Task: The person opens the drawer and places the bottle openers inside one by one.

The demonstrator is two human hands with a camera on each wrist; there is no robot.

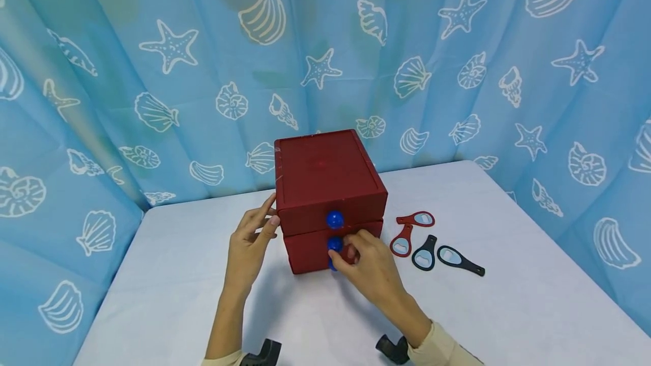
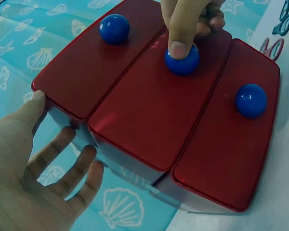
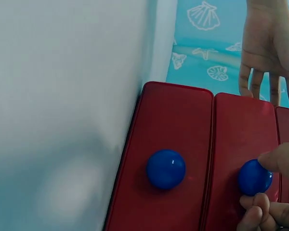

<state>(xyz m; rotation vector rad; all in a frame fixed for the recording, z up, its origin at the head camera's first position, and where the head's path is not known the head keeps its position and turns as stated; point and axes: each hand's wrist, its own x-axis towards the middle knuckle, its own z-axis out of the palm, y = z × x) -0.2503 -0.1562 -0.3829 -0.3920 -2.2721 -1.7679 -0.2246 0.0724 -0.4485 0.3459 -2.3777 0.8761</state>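
A dark red box of stacked drawers stands on the table, with a round blue knob on each drawer front. My right hand pinches the middle knob between thumb and fingers. The top knob and the bottom knob are untouched. At the box's left side is my left hand, its fingers spread and fairly straight. Its thumb tip rests at the edge of the top drawer. All three drawer fronts show in the left wrist view.
To the right of the box lie red bottle openers and black bottle openers. The white tabletop runs back to a blue curtain with shell and starfish prints, close behind the box.
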